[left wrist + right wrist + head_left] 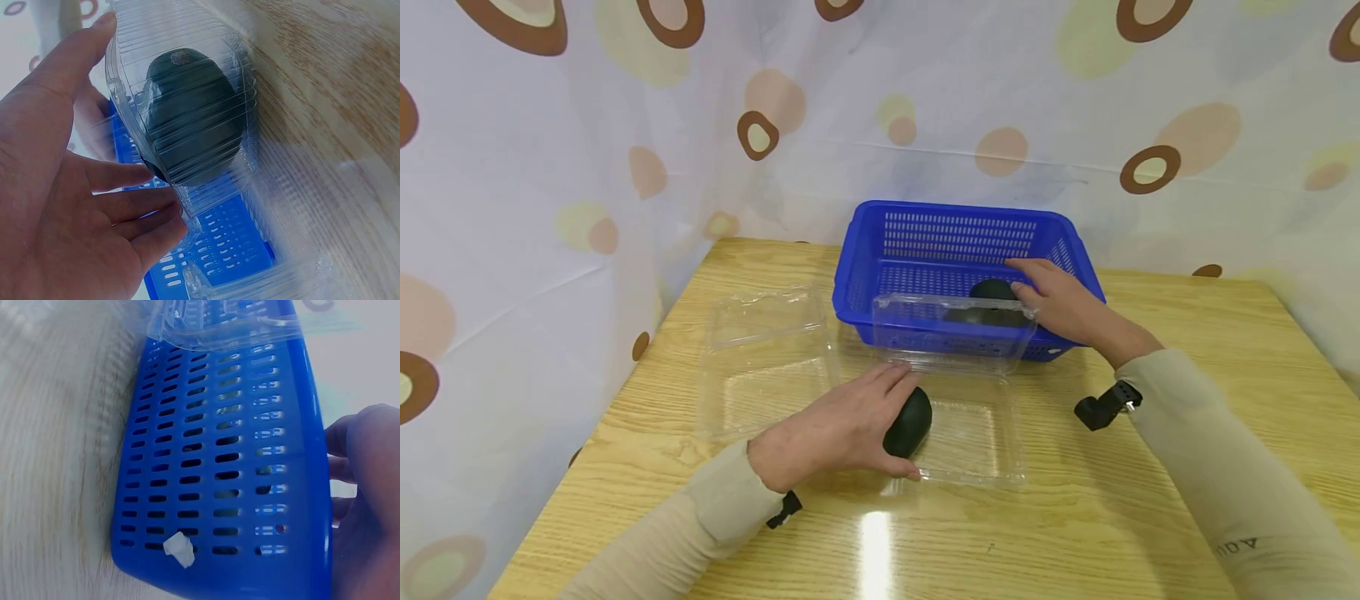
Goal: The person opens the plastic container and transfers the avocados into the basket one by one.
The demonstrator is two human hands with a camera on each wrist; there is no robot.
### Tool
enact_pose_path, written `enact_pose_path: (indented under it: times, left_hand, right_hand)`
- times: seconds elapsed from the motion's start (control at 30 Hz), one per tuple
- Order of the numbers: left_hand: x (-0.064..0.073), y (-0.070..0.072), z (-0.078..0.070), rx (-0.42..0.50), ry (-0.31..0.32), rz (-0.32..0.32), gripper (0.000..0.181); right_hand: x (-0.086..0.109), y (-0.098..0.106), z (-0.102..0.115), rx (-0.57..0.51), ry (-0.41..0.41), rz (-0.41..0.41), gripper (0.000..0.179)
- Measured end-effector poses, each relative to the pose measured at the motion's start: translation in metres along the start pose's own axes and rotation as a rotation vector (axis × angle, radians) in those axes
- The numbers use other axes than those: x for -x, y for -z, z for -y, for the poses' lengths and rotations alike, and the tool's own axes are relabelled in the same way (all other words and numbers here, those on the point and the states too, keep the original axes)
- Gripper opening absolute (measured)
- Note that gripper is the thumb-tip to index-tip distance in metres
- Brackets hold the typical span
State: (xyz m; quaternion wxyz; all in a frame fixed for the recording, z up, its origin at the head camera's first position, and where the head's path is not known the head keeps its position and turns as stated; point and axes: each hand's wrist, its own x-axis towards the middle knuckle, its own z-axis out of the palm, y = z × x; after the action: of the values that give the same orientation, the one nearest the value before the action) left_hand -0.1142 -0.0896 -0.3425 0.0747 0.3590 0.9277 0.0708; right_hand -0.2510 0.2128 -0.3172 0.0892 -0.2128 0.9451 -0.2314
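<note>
In the head view my left hand (842, 425) lies over the left side of an open clear plastic clamshell (962, 442), thumb at its front edge and fingers toward its hinge. A dark green avocado (912, 423) sits inside, beside that hand. The left wrist view shows the avocado (194, 119) through the ribbed plastic, with thumb and fingertips at the rim. My right hand (1060, 304) reaches over the front right of a blue basket (857, 275), thumb and index finger apart beside another avocado (992, 289). Its other fingers are mostly hidden.
A second open clear clamshell (771, 367) stands on the wooden table (1187, 433) at the left. The first clamshell's raised lid (951, 333) overlaps the basket's front. A patterned curtain (865, 100) hangs behind. A white scrap (180, 549) sticks to the basket's side.
</note>
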Motion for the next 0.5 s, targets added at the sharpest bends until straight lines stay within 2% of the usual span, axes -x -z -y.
enact_pose_path:
  times: [0.5]
  left_hand:
    - [0.001, -0.002, 0.004, 0.003, -0.034, -0.047, 0.11]
  right_hand:
    - [0.035, 0.005, 0.006, -0.022, 0.016, -0.131, 0.051]
